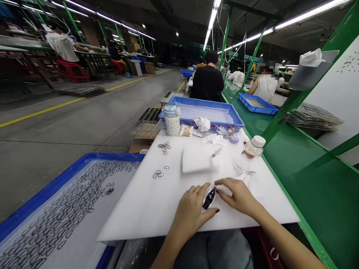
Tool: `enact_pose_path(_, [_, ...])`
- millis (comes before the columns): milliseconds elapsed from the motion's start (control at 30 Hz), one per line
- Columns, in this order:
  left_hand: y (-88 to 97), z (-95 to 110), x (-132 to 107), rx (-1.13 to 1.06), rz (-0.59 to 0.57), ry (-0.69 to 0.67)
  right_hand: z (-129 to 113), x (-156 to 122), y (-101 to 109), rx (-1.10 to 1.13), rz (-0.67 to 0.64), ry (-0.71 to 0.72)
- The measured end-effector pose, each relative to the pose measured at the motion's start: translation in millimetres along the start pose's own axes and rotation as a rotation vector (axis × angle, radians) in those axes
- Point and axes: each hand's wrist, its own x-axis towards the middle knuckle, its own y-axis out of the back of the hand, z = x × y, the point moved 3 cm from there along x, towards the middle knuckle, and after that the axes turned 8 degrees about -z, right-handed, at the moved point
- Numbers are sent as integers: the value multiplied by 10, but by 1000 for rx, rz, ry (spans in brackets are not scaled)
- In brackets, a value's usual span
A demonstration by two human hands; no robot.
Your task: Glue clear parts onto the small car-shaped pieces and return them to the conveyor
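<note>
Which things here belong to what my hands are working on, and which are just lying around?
In hand: left hand, right hand, dark oval piece, white board under them.
Lying about: lidded cup, small bottle, cotton swabs, foam pad.

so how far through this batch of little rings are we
Little looks done: only a few loose rings lie set out on the white sheet. In hand: the left hand and right hand pinch one dark piece between them over the sheet. Probably left: the blue tray beside it holds a dense spread of rings.
</note>
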Motion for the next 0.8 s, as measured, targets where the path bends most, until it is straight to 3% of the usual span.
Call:
enact_pose_path(67, [25, 12, -12, -12, -27, 27, 96, 162, 94, 88, 229, -108])
enact_pose_path(133, [47, 35, -30, -89, -95, -7, 153, 338, 137, 137, 333, -179])
enact_pose_path(233, [84, 72, -51, -173, -153, -109, 143, 615, 99, 133, 237, -220])
enact_pose_path(333, [106, 82, -36, -127, -118, -167, 103, 817, 84, 103, 163, -270])
enact_pose_path(433, [67, 75, -6, -69, -162, -199, 85, 895, 167, 144, 116, -313])
enact_pose_path(500, [44, 62, -1, -58, -163, -195, 62, 843, 251, 211, 95, -306])
enact_pose_path(567, [36, 61, -16, -77, -123, -182, -13, 699, 305, 382, 131, -196])
enact_pose_path(667, [20, 102, -60, -123, -35, -162, -138, 346, 229, 783, 293, -9])
enact_pose_path(800, [-30, 173, -94, -208, 102, -54, -124, -65, -141, 1001, 425, -171])
